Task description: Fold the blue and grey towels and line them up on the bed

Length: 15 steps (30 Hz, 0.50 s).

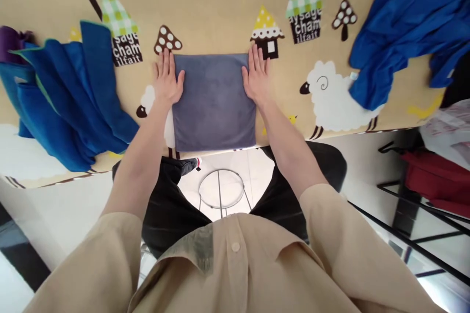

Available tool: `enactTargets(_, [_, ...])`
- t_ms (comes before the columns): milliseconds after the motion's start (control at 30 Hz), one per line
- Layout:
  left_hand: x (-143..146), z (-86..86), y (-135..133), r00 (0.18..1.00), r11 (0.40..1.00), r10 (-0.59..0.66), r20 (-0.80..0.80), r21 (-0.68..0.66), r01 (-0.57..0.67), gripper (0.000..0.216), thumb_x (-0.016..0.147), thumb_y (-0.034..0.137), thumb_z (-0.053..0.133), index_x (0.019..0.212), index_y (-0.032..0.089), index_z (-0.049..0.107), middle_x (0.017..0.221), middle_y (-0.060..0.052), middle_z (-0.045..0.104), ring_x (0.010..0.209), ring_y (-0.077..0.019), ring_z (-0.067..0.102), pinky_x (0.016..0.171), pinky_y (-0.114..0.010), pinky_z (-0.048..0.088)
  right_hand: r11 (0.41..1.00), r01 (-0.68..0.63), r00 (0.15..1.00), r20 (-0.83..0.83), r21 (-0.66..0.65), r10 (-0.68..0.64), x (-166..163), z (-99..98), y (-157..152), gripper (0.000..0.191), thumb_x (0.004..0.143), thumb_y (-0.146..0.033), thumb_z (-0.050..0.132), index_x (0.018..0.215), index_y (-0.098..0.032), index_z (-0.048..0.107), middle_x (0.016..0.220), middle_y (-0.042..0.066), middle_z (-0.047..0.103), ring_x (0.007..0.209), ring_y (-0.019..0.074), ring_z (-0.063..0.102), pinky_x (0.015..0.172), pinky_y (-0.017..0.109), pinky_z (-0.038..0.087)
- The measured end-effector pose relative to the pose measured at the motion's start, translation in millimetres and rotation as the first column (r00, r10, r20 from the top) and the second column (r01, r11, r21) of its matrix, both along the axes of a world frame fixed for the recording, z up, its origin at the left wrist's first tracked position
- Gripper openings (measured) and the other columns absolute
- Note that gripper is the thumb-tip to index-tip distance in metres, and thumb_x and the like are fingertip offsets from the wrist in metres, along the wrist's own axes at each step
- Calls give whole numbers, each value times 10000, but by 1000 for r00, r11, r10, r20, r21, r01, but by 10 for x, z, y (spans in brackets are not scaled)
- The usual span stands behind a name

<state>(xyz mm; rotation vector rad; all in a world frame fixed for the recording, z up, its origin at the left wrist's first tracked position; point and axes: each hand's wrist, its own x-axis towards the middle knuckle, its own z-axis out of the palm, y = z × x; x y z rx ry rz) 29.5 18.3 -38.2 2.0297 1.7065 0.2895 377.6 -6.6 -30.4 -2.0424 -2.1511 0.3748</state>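
A grey folded cloth (214,102) lies square on the table (220,5) near its front edge. My left hand (167,80) rests flat on the cloth's far left corner, fingers stretched out. My right hand (257,78) lies flat on the far right corner in the same way. Neither hand holds anything; both press on the cloth's edges.
The table wears a tan cover printed with sheep, houses and mushrooms. A pile of folded blue cloths (69,98) lies at the left with a purple one (11,41) behind. A heap of loose blue cloths (407,24) lies at the right. A red bag (436,181) sits on a black rack at right.
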Motion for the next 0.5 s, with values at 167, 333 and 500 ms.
enactTargets(167, [155,168,-1152,978,978,208,20,-27,-208,681,1116,319,396,1683,0,192,1772,-180,159,1665,-265,61,1363,-506,26,994,69,993,-88,-79,-76,-136,142,-1033,646,1137,-427,294,1700,-114,243,1786,84,148,1664,245,124,1362,523,96])
enactTargets(333, [362,288,-2360,888,893,449,95,-47,-447,660,1055,231,469,1666,51,298,1746,-209,239,1656,-312,139,1362,-546,94,957,268,943,-176,-113,-284,-276,168,-2263,602,1099,-345,335,1651,-112,401,1741,136,299,1645,273,189,1346,565,145])
enactTargets(500, [427,320,-2861,758,779,620,204,-43,-626,606,974,163,522,1569,72,457,1622,-265,436,1571,-352,359,1309,-531,278,886,454,832,-311,-91,-459,-535,226,-2760,592,1012,-308,453,1547,-60,512,1636,227,449,1546,322,364,1281,545,288])
